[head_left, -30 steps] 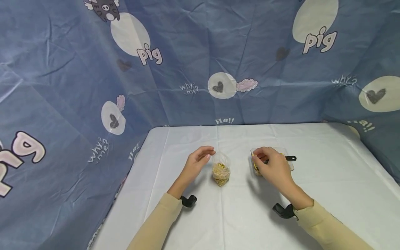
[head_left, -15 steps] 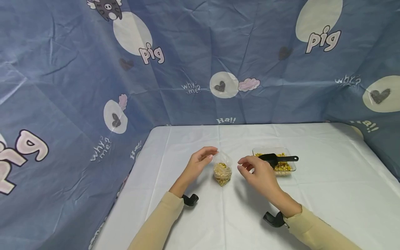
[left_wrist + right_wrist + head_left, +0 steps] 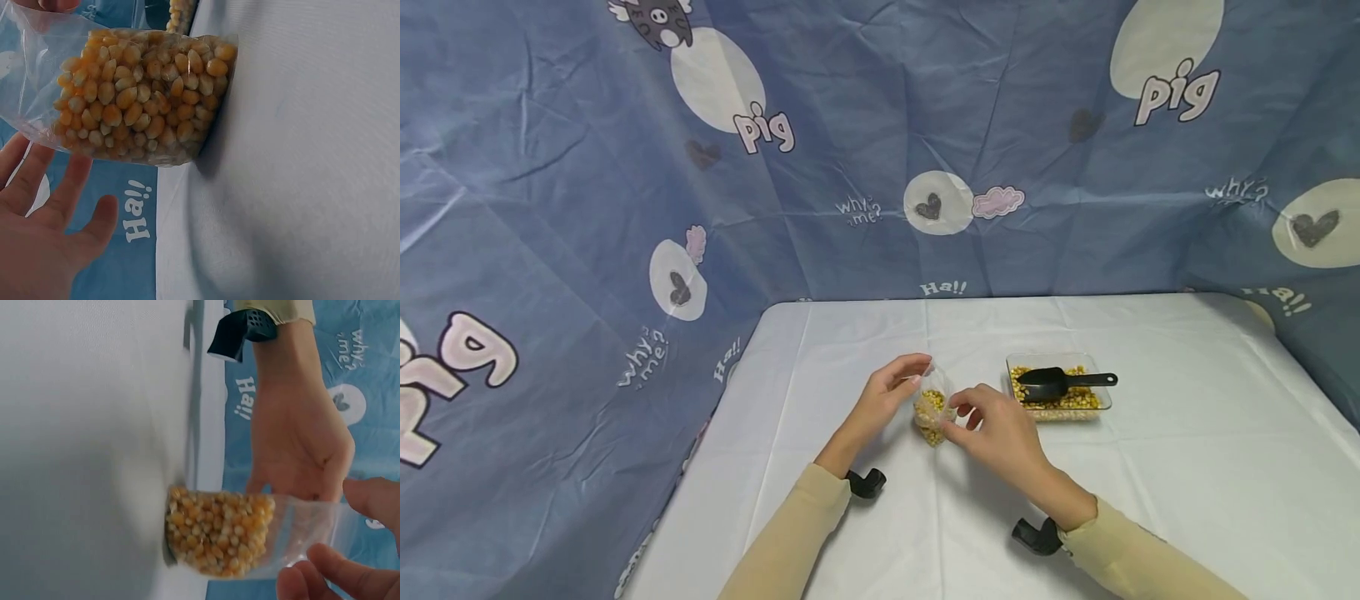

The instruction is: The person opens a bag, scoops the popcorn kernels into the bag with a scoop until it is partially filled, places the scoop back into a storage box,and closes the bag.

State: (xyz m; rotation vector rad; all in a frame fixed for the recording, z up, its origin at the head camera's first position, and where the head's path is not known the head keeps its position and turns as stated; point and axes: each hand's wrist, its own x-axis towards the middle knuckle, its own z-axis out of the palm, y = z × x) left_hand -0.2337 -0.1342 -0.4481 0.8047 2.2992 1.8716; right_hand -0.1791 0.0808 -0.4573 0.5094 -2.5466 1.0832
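A clear plastic bag filled partway with yellow corn kernels stands on the white table, its loose upper part rising above the corn. My left hand is at the bag's left side, fingertips right at the upper plastic; in the left wrist view its fingers are spread and extended. From the right, my right hand reaches the bag with thumb and fingers apart. In the right wrist view, the right fingertips overlap the bag's mouth area, and the left hand shows behind the plastic.
Right of the bag stands a clear rectangular container of corn kernels. A black scoop lies across it, handle pointing right. White cloth covers the table, and a blue printed curtain hangs behind and at the left.
My right hand has left the scoop on the container and moved left to the bag. My left hand has shifted slightly right, closer to the bag's upper part.
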